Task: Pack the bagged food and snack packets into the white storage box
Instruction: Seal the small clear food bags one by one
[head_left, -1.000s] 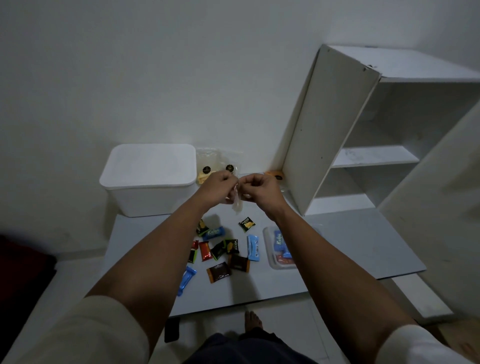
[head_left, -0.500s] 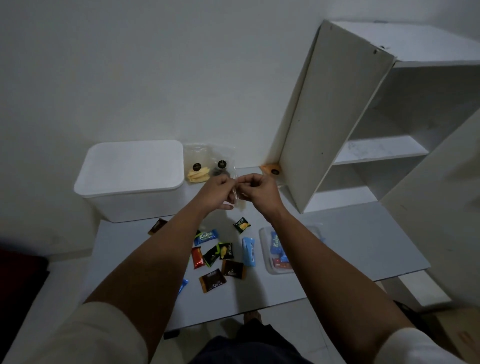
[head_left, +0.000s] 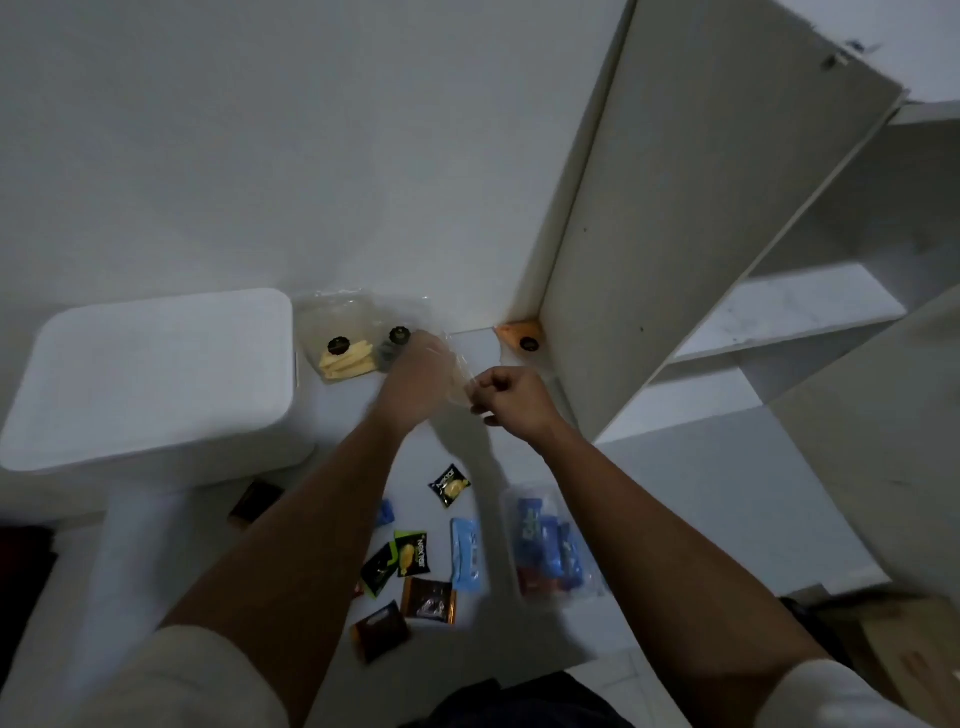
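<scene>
— What's different from half a second back?

— My hands sat knuckle to knuckle over the table then. Now my left hand (head_left: 415, 379) has slid out toward the clear bags by the wall and is smeared with motion, so I cannot tell whether its fingers are curled or loose. My right hand (head_left: 511, 397) is clenched, pinching the edge of a clear plastic bag (head_left: 460, 382) that stretches between the two hands. The view has also dipped and swung, so the white storage box (head_left: 150, 374) now sits larger at the left.

— And the box?

— Lid on, closed, at the back left of the grey table (head_left: 701, 499). Nothing packed that I can see.

— What holds what?

— Just beside the box, against the wall, a clear bag holds yellow strips (head_left: 345, 361); a second clear bag with something dark lies next to it, half behind my left hand. A clear bag (head_left: 550, 545) under my right forearm holds blue packets and a red one. An orange bag (head_left: 522, 338) is tucked at the foot of the white shelf unit (head_left: 701, 234).

— The loose ones?

— Snack packets (head_left: 415, 556) lie scattered between my forearms: black-and-yellow, light blue, brown. One dark packet (head_left: 257, 501) lies near the box's base.
</scene>
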